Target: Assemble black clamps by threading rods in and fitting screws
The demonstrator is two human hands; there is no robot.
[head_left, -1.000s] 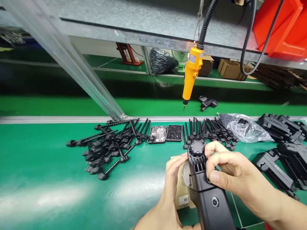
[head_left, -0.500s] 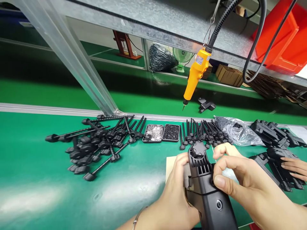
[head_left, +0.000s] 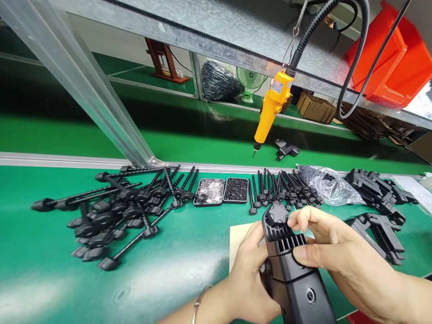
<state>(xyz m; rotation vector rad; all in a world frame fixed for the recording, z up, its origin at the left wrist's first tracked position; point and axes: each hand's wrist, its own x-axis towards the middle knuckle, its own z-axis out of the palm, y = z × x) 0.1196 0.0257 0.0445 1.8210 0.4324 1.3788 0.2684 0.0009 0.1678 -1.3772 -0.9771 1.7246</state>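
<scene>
black housing (head_left: 297, 274) cut off at bottom edge; tray contents (head_left: 211, 191) too small to tell

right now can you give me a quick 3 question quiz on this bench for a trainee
1. True or false: the yellow electric screwdriver is held in the right hand.
2. Which lies left of the two small screw trays? A) clear plastic bag B) the loose pile of long black threaded knobs C) cardboard boxes
3. What do both hands grip?

Key
1. False: it hangs from a hook above the conveyor, touched by neither hand.
2. B: the pile of knobs; the plastic bag lies right of the trays.
3. The black housing, left hand at its side, right-hand fingers by the round knob on its top end.
</scene>
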